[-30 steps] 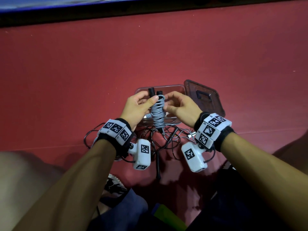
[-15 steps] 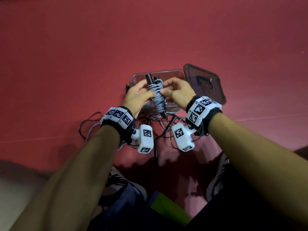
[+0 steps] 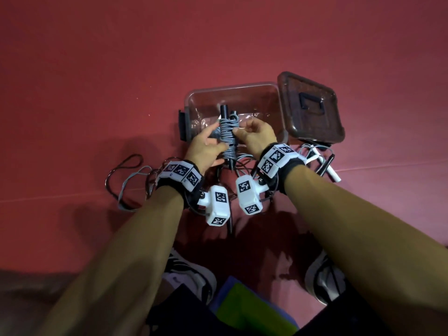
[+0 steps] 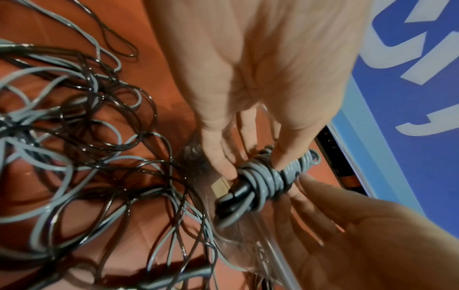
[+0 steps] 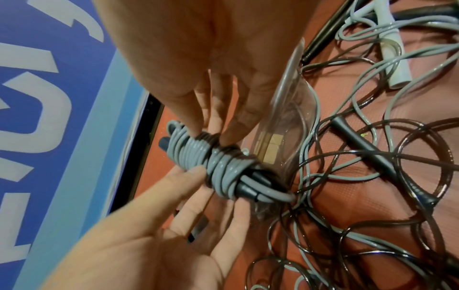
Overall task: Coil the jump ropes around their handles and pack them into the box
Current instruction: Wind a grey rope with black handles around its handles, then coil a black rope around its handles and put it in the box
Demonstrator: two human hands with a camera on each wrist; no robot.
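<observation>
i see the coiled grey jump rope (image 3: 227, 135) held over the near edge of the clear box (image 3: 232, 89). my left hand (image 3: 206, 149) and right hand (image 3: 255, 137) each pinch the bundle from their own side. loose ropes (image 4: 74, 157) tangle on the red floor (image 3: 97, 69) just beside the box.

Both hands, left hand (image 3: 206, 151) and right hand (image 3: 254, 137), are lowering the coiled grey rope bundle (image 3: 228, 137) toward 12 o'clock, over the clear box (image 3: 232, 89), its near rim now beneath it.
</observation>
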